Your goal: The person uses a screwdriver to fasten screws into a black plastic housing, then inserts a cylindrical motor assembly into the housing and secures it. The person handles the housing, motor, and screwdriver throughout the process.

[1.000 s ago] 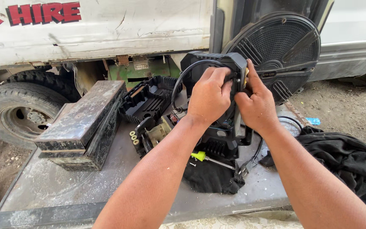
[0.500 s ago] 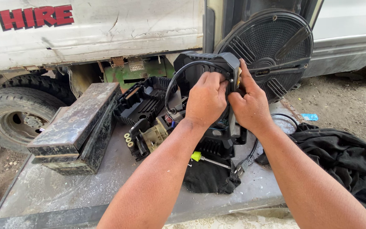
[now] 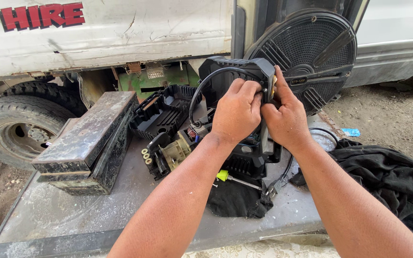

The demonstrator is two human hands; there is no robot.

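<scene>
An opened black machine housing [image 3: 244, 76] stands upright on a grey metal table [image 3: 72, 210], its motor and wiring [image 3: 175, 150] exposed at the lower left. My left hand [image 3: 237, 112] grips the housing's upper right edge, fingers curled over it. My right hand [image 3: 285, 117] presses against the same edge from the right, fingers touching the left hand. A black cable [image 3: 201, 93] loops from the housing's top down to the motor. A screwdriver with a yellow-green handle [image 3: 233, 178] lies on a dark cloth [image 3: 237, 200] under my forearms.
A detached black plastic cover [image 3: 161, 110] lies behind the motor. A dirty dark metal box [image 3: 89, 138] sits at the table's left. A round black grille [image 3: 307, 52] leans behind the housing. Black fabric [image 3: 383, 174] is heaped at the right. A white truck and tyre [image 3: 17, 129] stand behind.
Both hands stay on the housing's upper edge with small finger shifts. The camera has moved slightly, so the scene sits a little differently in view.
</scene>
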